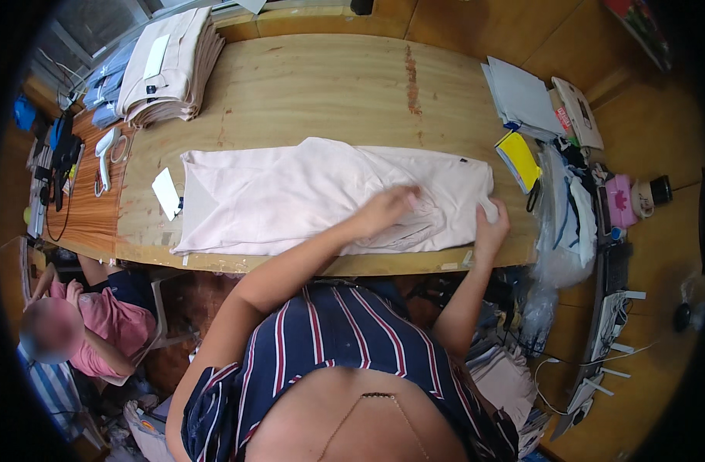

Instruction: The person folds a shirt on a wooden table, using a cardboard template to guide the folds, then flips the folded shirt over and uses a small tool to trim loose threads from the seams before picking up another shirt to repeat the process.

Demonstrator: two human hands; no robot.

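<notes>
Looks like you're squaring up that long pale-pink fabric garment (267, 200) on the yellowish wooden table (314, 92), right hand (491, 231) pinching its end, left hand (386, 214) fingers bending over rumples (can't tell if they're gripping), so next is probably needing smoothing.

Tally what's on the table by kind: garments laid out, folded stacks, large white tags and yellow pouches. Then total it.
Laid-out pale pink garment: 1
Folded stacks: 2 (pale stack, blue stack)
Large white tags: 2 (tag on the pale stack, tag beside the laid-out garment)
Yellow pouch: 1
Total: 6
</notes>
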